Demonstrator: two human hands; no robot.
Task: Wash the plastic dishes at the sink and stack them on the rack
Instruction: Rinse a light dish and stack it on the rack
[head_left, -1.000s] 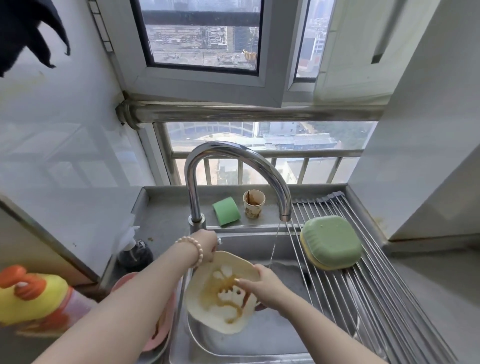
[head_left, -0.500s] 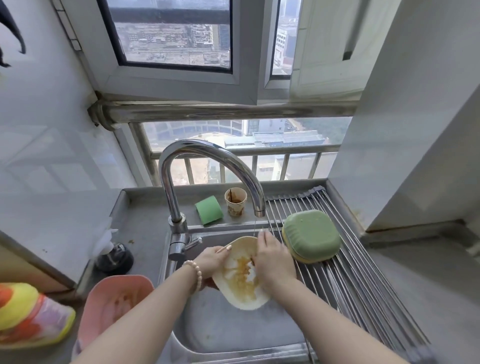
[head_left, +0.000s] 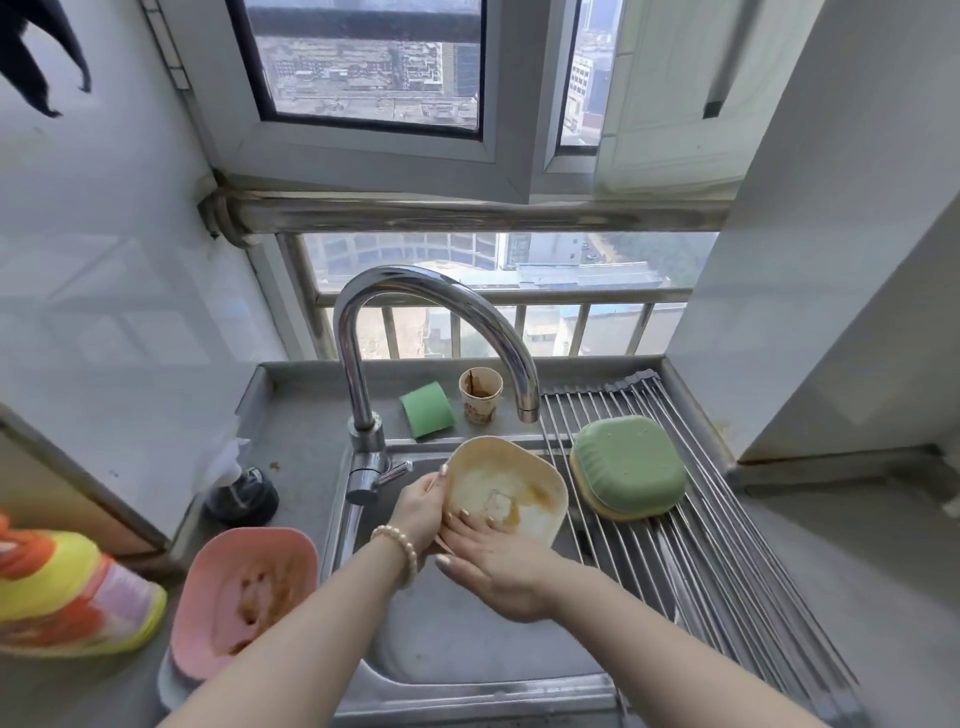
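Cream dish (head_left: 506, 493) gripped by left hand (head_left: 421, 512), right hand (head_left: 493, 561) flat inside, fingertips half-hidden

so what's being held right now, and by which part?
The cream dish, gripped at its left rim by the left hand. The right hand rests flat-fingered on the inside, gripping nothing.

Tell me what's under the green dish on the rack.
A yellow dish sits beneath the upturned green dish, only its rim showing, on the rack. Anything inside them is covered.
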